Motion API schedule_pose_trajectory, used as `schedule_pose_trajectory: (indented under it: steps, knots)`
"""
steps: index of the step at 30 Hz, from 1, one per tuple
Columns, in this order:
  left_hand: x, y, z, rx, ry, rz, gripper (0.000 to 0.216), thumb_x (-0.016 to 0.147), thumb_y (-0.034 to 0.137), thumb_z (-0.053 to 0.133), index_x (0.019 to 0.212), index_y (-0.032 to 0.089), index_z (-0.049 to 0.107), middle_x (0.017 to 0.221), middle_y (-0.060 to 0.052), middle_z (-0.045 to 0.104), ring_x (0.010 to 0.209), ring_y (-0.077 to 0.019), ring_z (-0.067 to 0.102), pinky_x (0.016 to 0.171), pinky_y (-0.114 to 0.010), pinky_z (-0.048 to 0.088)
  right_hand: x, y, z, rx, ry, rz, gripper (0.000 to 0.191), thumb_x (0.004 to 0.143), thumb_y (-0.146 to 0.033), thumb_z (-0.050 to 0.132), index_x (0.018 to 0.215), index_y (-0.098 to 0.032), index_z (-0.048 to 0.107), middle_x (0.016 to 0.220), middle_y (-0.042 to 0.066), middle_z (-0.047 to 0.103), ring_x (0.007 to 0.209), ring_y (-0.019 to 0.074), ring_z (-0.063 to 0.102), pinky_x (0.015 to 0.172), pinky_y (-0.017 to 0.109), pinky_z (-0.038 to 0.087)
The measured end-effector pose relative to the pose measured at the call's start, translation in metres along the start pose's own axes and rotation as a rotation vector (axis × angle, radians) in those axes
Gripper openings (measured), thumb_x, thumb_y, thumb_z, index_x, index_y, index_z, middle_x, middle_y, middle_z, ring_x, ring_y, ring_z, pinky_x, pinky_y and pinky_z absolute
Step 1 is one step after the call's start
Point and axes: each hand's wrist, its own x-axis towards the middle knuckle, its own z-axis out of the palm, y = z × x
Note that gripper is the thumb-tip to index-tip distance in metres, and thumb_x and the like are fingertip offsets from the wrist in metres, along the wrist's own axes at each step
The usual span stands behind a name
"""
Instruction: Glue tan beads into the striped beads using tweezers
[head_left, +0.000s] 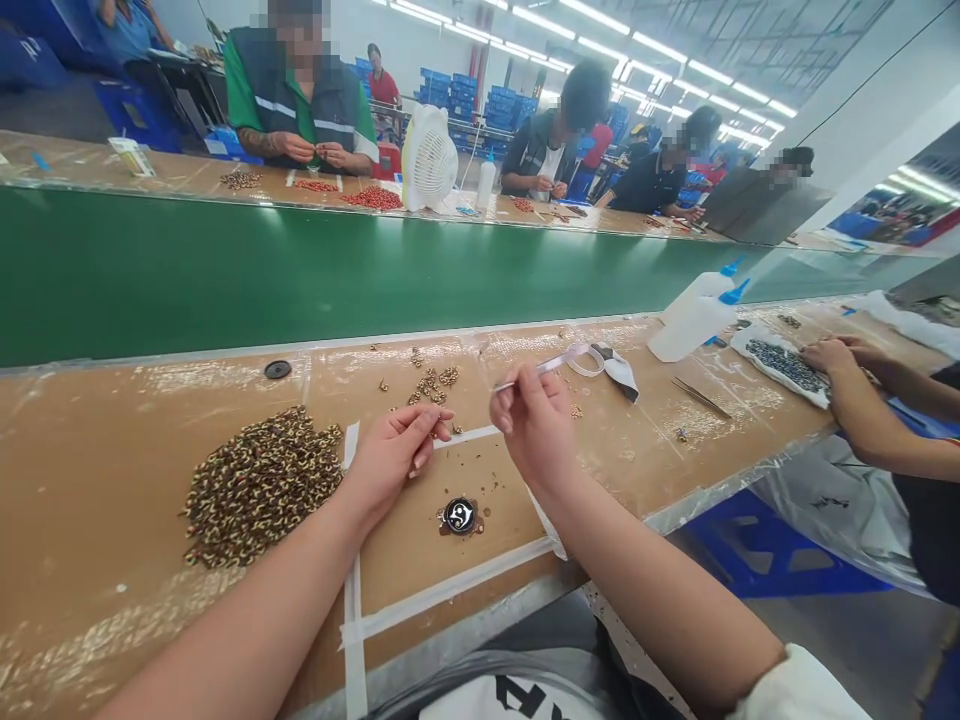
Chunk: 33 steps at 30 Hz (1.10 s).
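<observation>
My left hand is closed in a pinch above the taped area, with a tiny piece, too small to name, at its fingertips. In my right hand is a slim pale stick-like tool, its tip pointing left. Below and between both hands lies a small black round dish with glossy white liquid in it, a dark wet stain around it. Left of my left hand is a big heap of small gold-and-dark pieces. A loose cluster of similar pieces lies just beyond my fingers.
A black lid, a roll of clear tape, metal tweezers and white bottles with blue nozzles are on the table. A neighbour's hands work at right by a tray of dark pieces. Beyond runs a green belt.
</observation>
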Motion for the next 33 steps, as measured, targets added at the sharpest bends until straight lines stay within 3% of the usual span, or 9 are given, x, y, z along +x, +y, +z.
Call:
schedule_pose_trajectory:
  steps: [3, 8, 15, 21, 26, 33]
  knots:
    - [0.001, 0.001, -0.001, -0.084, 0.022, 0.002, 0.046, 0.081, 0.056, 0.092, 0.100, 0.016, 0.081, 0.075, 0.001, 0.067, 0.043, -0.0009, 0.040, 0.041, -0.015, 0.027, 0.008, 0.025, 0.010, 0.035, 0.012, 0.012, 0.043, 0.101, -0.064, 0.069, 0.088, -0.025, 0.057, 0.063, -0.005, 0.049, 0.047, 0.0099, 0.046, 0.044, 0.025, 0.033]
    - [0.001, 0.004, 0.003, -0.115, 0.043, -0.028, 0.047, 0.083, 0.054, 0.092, 0.104, 0.016, 0.075, 0.089, -0.004, 0.078, 0.043, -0.0019, 0.049, 0.039, -0.014, 0.031, 0.003, 0.048, 0.008, 0.007, 0.052, 0.047, 0.045, 0.099, -0.066, 0.070, 0.087, -0.024, 0.061, 0.061, -0.005, 0.053, 0.046, 0.0091, 0.047, 0.045, 0.026, 0.035]
    - [0.000, 0.003, 0.007, -0.086, 0.014, -0.067, 0.039, 0.093, 0.049, 0.081, 0.108, 0.019, 0.064, 0.103, -0.008, 0.082, 0.045, -0.0055, 0.056, 0.039, -0.016, 0.038, 0.003, 0.048, 0.000, -0.106, 0.009, 0.047, 0.041, 0.102, -0.060, 0.070, 0.085, -0.023, 0.066, 0.063, -0.003, 0.057, 0.047, 0.0088, 0.048, 0.045, 0.026, 0.035]
    - [-0.003, 0.001, 0.008, -0.025, -0.023, -0.067, 0.028, 0.099, 0.042, 0.074, 0.110, 0.023, 0.057, 0.094, -0.004, 0.082, 0.042, -0.0043, 0.049, 0.039, -0.014, 0.035, 0.005, 0.047, -0.002, -0.084, -0.017, 0.071, 0.042, 0.101, -0.062, 0.072, 0.085, -0.022, 0.068, 0.064, -0.004, 0.056, 0.046, 0.0078, 0.042, 0.044, 0.026, 0.029]
    - [-0.004, 0.003, 0.007, -0.069, -0.048, -0.058, 0.022, 0.099, 0.036, 0.073, 0.109, 0.024, 0.059, 0.085, -0.001, 0.083, 0.042, -0.0051, 0.051, 0.039, -0.014, 0.034, 0.006, 0.045, -0.002, 0.032, -0.058, 0.100, 0.040, 0.101, -0.059, 0.073, 0.085, -0.022, 0.069, 0.064, -0.004, 0.058, 0.044, 0.0061, 0.038, 0.044, 0.026, 0.025]
    - [-0.006, 0.004, 0.006, -0.070, -0.050, -0.087, 0.027, 0.098, 0.042, 0.077, 0.106, 0.020, 0.064, 0.101, -0.008, 0.086, 0.049, -0.0084, 0.065, 0.040, -0.016, 0.042, 0.006, 0.041, -0.001, 0.079, -0.043, 0.114, 0.040, 0.099, -0.059, 0.075, 0.084, -0.023, 0.067, 0.066, -0.004, 0.058, 0.044, 0.0056, 0.039, 0.043, 0.025, 0.026]
